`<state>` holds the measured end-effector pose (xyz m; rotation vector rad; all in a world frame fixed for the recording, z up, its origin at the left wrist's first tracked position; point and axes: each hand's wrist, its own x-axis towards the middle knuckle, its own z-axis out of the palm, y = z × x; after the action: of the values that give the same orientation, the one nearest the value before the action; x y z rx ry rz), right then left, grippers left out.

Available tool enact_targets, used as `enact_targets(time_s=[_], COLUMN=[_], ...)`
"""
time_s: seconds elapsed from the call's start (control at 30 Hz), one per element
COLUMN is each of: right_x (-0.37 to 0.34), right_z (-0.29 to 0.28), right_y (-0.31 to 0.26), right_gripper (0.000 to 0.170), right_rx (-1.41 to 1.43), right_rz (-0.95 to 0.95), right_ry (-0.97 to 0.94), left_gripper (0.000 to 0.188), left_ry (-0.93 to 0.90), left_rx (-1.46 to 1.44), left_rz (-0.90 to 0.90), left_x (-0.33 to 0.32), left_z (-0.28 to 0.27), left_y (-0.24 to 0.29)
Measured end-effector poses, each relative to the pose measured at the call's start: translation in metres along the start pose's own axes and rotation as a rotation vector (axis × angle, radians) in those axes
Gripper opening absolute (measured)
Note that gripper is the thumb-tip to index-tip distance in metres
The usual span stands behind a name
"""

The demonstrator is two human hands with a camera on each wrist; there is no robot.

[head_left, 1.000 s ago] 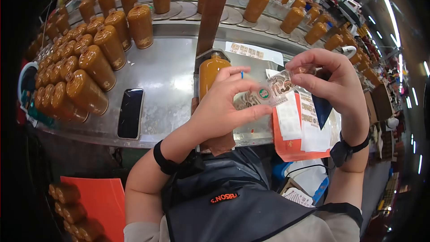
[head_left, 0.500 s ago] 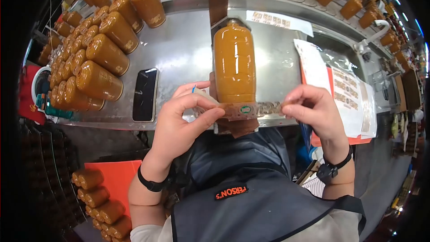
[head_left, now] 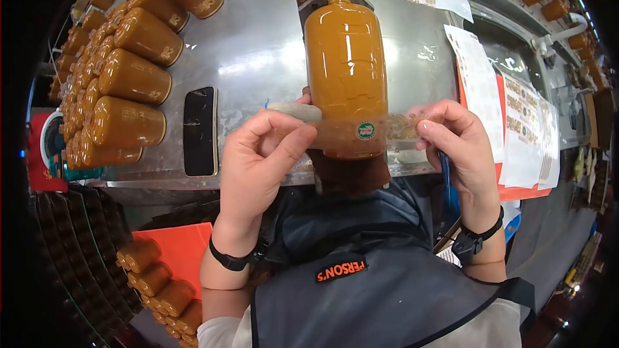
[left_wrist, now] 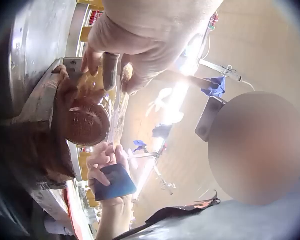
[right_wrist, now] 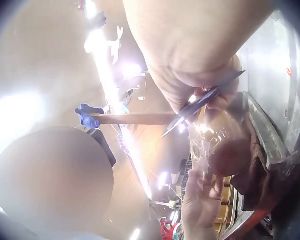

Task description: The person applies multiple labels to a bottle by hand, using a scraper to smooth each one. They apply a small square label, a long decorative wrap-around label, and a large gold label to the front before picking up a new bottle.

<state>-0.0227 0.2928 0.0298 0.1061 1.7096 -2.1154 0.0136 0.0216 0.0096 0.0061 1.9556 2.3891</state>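
An amber-brown bottle lies on its side, base toward me, on a rest with brown cloth under its base end. Stretched across its lower body is a clear printed label strip with a round green emblem. My left hand pinches the strip's left end between thumb and fingers; one finger wears a pale finger cot. At the other end, my right hand pinches the strip with thumb and forefinger. A thin dark blue flat scraper is also held in that right hand.
Many similar bottles stand grouped on the left of the metal table. A phone lies left of the rest. Label sheets and an orange-red folder lie at right. More bottles sit low at left.
Both hands have come down with the strip, from above the table's right side to across the bottle near its base. The strip is now drawn out straight between them. The head view has moved closer.
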Motion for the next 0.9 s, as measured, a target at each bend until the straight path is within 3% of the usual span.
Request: enact_targets(time_s=[0.53,0.9], right_x=[0.013,0.017], right_z=[-0.004,-0.004], right_y=[0.013,0.016], right_gripper=[0.012,0.013], right_rx=[0.023,0.044], right_rz=[0.048,0.031], right_ry=[-0.042,-0.054], left_gripper=[0.002,0.004], left_ry=[0.133,0.108], left_rx=[-0.017,-0.035], left_rz=[-0.075,-0.062], left_x=[0.004,0.005], left_z=[0.006,0.004], left_y=[0.000,-0.004])
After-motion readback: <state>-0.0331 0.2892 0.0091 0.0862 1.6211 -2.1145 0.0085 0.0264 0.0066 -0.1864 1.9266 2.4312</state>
